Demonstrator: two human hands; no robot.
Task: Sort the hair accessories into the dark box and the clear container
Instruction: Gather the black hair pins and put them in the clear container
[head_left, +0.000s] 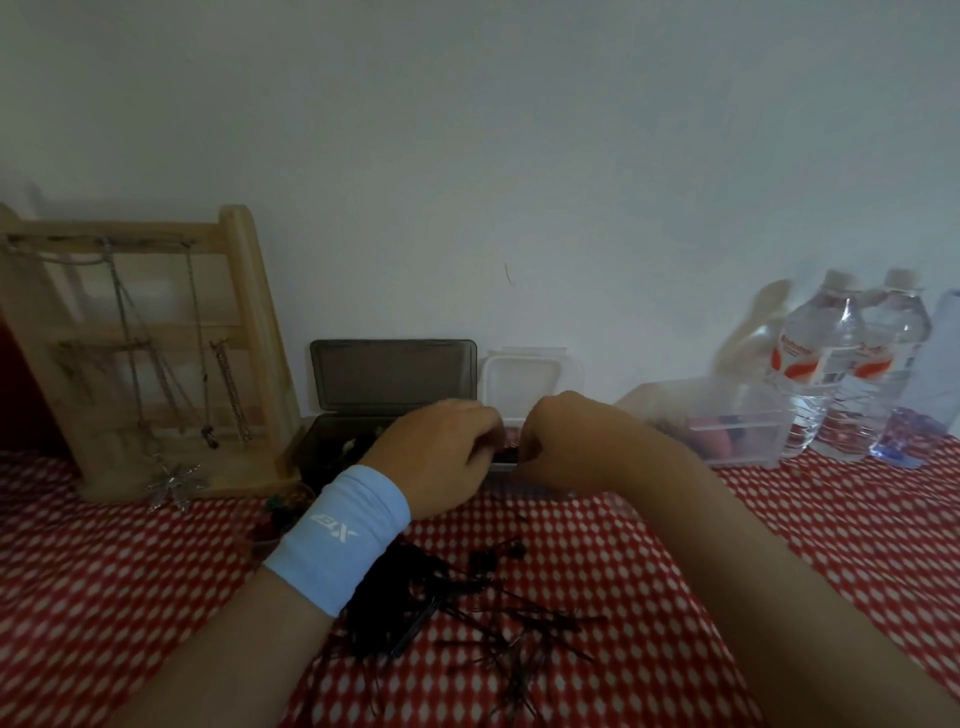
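A loose heap of thin black hairpins (467, 613) lies nearest, by the near edge of the worktop, on a red cloth (649, 545) printed with small white diamonds. Both forearms reach over the heap. The left hand (441, 457), with a soft pale-blue wristband (337, 540) on its wrist, and the right hand (566, 441) meet knuckle to knuckle near the far edge, fingers curled downward. They meet over a small clear container (501, 467) with something dark inside. The picture is too blurred to tell whether either grip has closed on anything. The container's rounded, frosted lid (524, 384) stands upright behind the hands. Just left of it is the dark box (332, 441), rectangular smoky plastic, its hinged lid (392, 374) raised toward the wall. A few small dark and coloured pieces (280, 512) lie on the cloth beside the left wrist. At the far left corner a pale wooden ladder-shaped stand (156, 353) carries thin metal chains. Toward the far right sit a larger clear tub (727, 426) holding red and dark items and two ribbed water bottles (826, 364).
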